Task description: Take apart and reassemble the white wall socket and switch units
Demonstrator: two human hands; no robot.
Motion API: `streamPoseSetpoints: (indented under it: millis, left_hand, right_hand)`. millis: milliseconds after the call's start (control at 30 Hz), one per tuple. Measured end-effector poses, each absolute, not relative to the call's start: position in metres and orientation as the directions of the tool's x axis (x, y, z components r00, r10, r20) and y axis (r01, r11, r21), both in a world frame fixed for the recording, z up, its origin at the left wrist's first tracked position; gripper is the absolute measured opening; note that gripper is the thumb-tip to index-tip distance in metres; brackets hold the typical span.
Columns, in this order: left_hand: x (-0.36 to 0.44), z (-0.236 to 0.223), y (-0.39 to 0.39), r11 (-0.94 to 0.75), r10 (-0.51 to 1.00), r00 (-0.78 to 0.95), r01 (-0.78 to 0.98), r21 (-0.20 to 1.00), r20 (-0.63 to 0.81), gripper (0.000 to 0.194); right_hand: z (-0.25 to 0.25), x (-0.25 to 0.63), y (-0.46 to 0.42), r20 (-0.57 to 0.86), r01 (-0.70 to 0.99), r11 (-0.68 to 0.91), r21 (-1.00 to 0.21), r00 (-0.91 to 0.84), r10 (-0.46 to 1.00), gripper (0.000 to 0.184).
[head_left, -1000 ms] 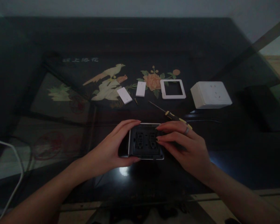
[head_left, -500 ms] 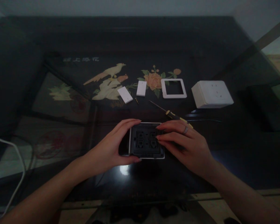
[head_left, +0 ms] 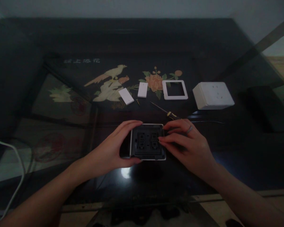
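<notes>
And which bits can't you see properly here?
All in the head view:
- Whether the right hand pinches something: too small and dark.
- The underside of the square switch base, gripped by the left hand: faces away.
- The screwdriver's handle end: behind the right hand.
- The marks on the two white pieces: too small.
- The white cable's ends: beyond the left edge or hidden.

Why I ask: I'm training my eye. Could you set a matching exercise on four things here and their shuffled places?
1. left hand
2. screw
3. white frame
4. screwdriver

A. partly behind the right hand
B. between white tiles and white box
C. at the dark panel's left side
D. close beside the white tiles

Pairs: 1-C, 2-D, 3-B, 4-A
</notes>
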State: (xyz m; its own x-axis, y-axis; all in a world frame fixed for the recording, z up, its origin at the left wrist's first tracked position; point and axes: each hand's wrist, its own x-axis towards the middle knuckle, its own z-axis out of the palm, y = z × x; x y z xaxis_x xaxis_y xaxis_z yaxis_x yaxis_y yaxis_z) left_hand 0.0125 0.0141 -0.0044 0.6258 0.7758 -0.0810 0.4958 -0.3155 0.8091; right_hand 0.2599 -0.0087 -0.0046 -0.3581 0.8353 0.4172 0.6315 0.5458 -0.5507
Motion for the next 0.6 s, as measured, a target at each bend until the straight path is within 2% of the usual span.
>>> streamPoseSetpoints:
  millis: [133, 267, 333, 433, 467, 533, 600]
  left_hand:
    - [0.012, -0.004, 0.014, -0.323, 0.772, 0.63, 0.5, 0.803, -0.082, 0.077]
    - [0.012, -0.005, 0.013, -0.305, 0.772, 0.628, 0.502, 0.809, -0.099, 0.079]
    - [0.012, -0.006, 0.013, -0.294, 0.769, 0.628, 0.507, 0.81, -0.114, 0.084]
    - [0.012, -0.008, 0.012, -0.284, 0.771, 0.624, 0.516, 0.808, -0.127, 0.094]
    - [0.012, -0.009, 0.012, -0.284, 0.772, 0.623, 0.518, 0.807, -0.128, 0.095]
    - [0.012, -0.01, 0.012, -0.287, 0.775, 0.619, 0.522, 0.803, -0.126, 0.093]
    - [0.013, -0.01, 0.012, -0.298, 0.777, 0.618, 0.525, 0.797, -0.117, 0.088]
  right_hand:
    - [0.0, 0.264, -0.008, 0.389, 0.632, 0.529, -0.566, -0.362, 0.848, 0.006]
    - [0.007, 0.279, 0.001, 0.372, 0.729, 0.44, -0.525, -0.268, 0.889, 0.014]
    - [0.004, 0.289, 0.006, 0.335, 0.8, 0.367, -0.475, -0.221, 0.916, 0.025]
    - [-0.006, 0.299, 0.013, 0.193, 0.888, 0.268, -0.374, -0.208, 0.959, 0.051]
    - [-0.009, 0.301, 0.014, 0.148, 0.91, 0.245, -0.335, -0.206, 0.967, 0.054]
    - [-0.014, 0.302, 0.015, 0.096, 0.934, 0.218, -0.282, -0.199, 0.975, 0.046]
    - [-0.015, 0.301, 0.016, 0.068, 0.943, 0.193, -0.272, -0.181, 0.981, 0.027]
